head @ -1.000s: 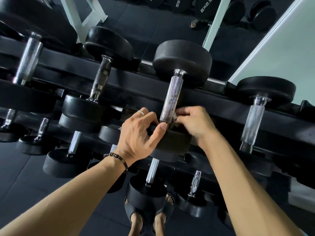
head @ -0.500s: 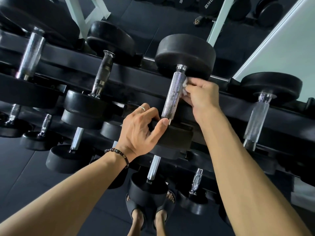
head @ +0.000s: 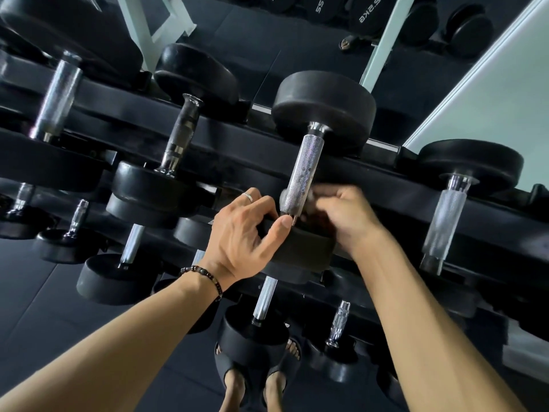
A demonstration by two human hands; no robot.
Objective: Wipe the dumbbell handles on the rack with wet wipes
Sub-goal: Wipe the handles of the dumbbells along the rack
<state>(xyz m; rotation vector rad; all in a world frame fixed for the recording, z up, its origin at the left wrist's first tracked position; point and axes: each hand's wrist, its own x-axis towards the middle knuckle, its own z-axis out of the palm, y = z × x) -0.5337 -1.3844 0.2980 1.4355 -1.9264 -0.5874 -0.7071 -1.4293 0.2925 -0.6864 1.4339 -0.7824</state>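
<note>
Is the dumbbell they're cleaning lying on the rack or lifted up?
On the rack. The dumbbell lies across the rack rails, while the left hand grips its near end.

Dark matte floor mats [head: 44, 307] cover the ground, their seams faintly visible. A pale mint-green wall [head: 490, 93] rises on the right, and pale metal frame bars [head: 386, 40] slant above. The light is dim and cool.

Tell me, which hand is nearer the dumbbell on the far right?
Right. The right hand sits at the middle handle, on the side facing that dumbbell; the left hand is beyond the handle.
</note>
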